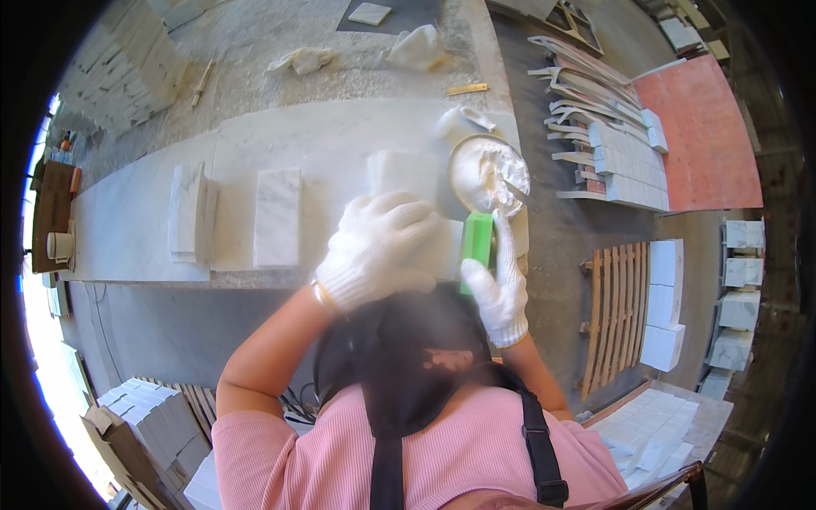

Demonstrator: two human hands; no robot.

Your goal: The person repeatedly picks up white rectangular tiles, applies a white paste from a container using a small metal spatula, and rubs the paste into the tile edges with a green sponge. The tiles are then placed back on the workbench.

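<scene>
My left hand (381, 246), in a white knit glove, grips a small white marble piece (448, 252) in front of my body; its fingertips blend into the pale stone. In my right hand (501, 293), gloved the same way, a green rectangular block (478, 238) is held between thumb and fingers. The block stands against the right end of the marble piece. Just beyond it sits a round bowl (453, 174) of white paste (484, 170), with a dark-bladed tool (517, 192) stuck in it. Another pale marble piece (395, 170) lies past my left hand.
Marble pieces (278, 217) and a short stack (189, 212) lie left on the stone worktop (323, 127). A crumpled white cloth (416, 48) and a small yellow strip (467, 88) lie farther back. Right of the bench are a wooden pallet (614, 306) and white blocks (665, 285).
</scene>
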